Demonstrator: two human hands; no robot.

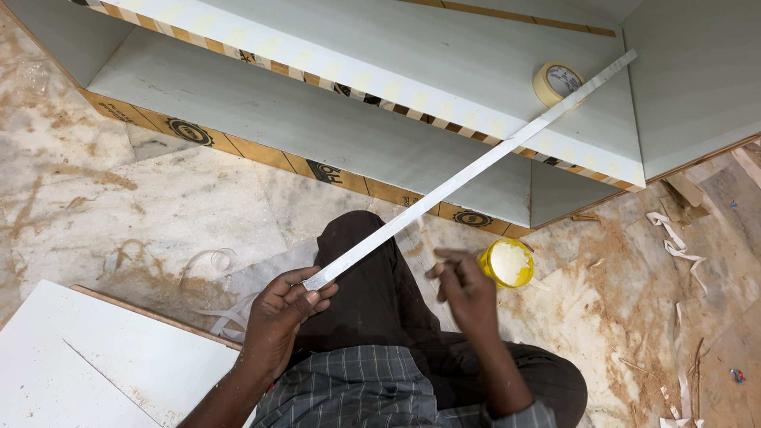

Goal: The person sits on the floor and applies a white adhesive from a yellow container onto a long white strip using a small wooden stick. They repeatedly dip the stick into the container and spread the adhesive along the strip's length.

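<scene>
Left hand: your left hand (pixel 279 311) pinches the near end of a long white strip (pixel 468 176), thumb and fingers closed on it, held above your dark trouser knee (pixel 372 285).
Right hand: your right hand (pixel 466 292) is blurred, fingers bunched narrow near the strip's lower part; cannot tell if they grip anything. A thin stick shape (pixel 426 242) shows just above the fingers, too blurred to be sure.
Strip: runs diagonally up and right from your left hand, far end over the grey cabinet (pixel 444 47), passing just beside the tape roll (pixel 557 82).
Glue tub: small yellow tub (pixel 507 262) of white paste, open, on the floor just right of your right hand.
Near left: white board (pixel 95 364) lying flat on the marble floor (pixel 119 198), sawdust around it.
Far: cabinet lies on its side, edges showing taped and bare ply bands.
Right floor: white offcut scraps (pixel 674 242) and wood chips.
Risk 1: strip is held at one end only, so it likely sags or twists and picks up sawdust.
Risk 2: far end may knock the tape roll off the shelf.
Risk 3: your right elbow or knee could tip the open tub, it sits that close.
</scene>
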